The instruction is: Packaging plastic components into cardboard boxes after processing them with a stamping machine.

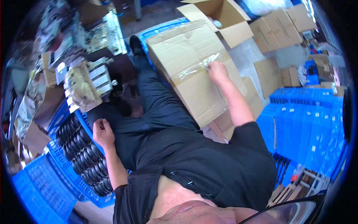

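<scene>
A closed brown cardboard box (186,63) lies tilted across my lap and a blue crate. A strip of clear tape (197,66) runs along its top seam, partly lifted and wrinkled. My right hand (217,71) rests on the box at the right end of that tape, fingers pinched on it. On my left thigh, beside the rim of a blue crate (80,183) filled with rows of black round parts (84,153), lies my left hand (102,133), fingers curled and holding nothing. I sit in dark trousers and a dark shirt.
An open empty cardboard box (223,16) stands behind the closed one. Flattened and closed cartons (278,30) lie at the back right. Stacks of blue crates (305,123) fill the right side. Metal assemblies (87,86) and cluttered parts sit at the left.
</scene>
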Demonstrator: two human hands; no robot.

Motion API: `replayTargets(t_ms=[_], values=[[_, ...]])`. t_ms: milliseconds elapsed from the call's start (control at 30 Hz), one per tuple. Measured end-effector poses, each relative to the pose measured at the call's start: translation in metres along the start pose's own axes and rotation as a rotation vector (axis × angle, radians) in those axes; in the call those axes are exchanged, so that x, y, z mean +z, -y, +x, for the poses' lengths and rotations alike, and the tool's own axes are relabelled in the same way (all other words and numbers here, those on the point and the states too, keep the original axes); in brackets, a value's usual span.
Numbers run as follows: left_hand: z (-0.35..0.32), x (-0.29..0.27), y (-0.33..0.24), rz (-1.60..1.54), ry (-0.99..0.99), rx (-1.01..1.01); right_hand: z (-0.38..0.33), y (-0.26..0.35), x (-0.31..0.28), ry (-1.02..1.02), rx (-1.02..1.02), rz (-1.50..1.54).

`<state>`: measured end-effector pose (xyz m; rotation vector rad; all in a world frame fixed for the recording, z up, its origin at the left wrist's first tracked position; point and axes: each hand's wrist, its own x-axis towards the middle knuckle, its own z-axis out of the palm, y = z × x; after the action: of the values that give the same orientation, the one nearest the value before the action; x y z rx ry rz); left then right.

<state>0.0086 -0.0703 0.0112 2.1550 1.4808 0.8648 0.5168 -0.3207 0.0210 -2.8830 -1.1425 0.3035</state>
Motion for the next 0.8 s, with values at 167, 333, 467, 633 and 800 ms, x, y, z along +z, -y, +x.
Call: replayTargets(t_ms=[167,333,467,633,800], values=[[0.005,-0.006,-0.008,0.023,-0.005,0.021,-0.022,0.008,-0.049,0.126,0.038,-0.097],[0.003,-0.007,-0.007,0.044,0.017,0.009,-0.001,0.078,-0.056,-0.337,-0.108,0.484],[0.002,-0.005,-0.004,0.058,-0.032,0.041,0.044,0.167,-0.050,-0.088,-0.186,0.971],[0.003,-0.005,-0.002,0.053,-0.027,0.030,0.146,0.271,0.003,0.075,-0.182,1.564],[0.003,-0.010,-0.006,0.041,-0.026,0.016,0.208,0.351,0.008,0.107,-0.104,1.671]])
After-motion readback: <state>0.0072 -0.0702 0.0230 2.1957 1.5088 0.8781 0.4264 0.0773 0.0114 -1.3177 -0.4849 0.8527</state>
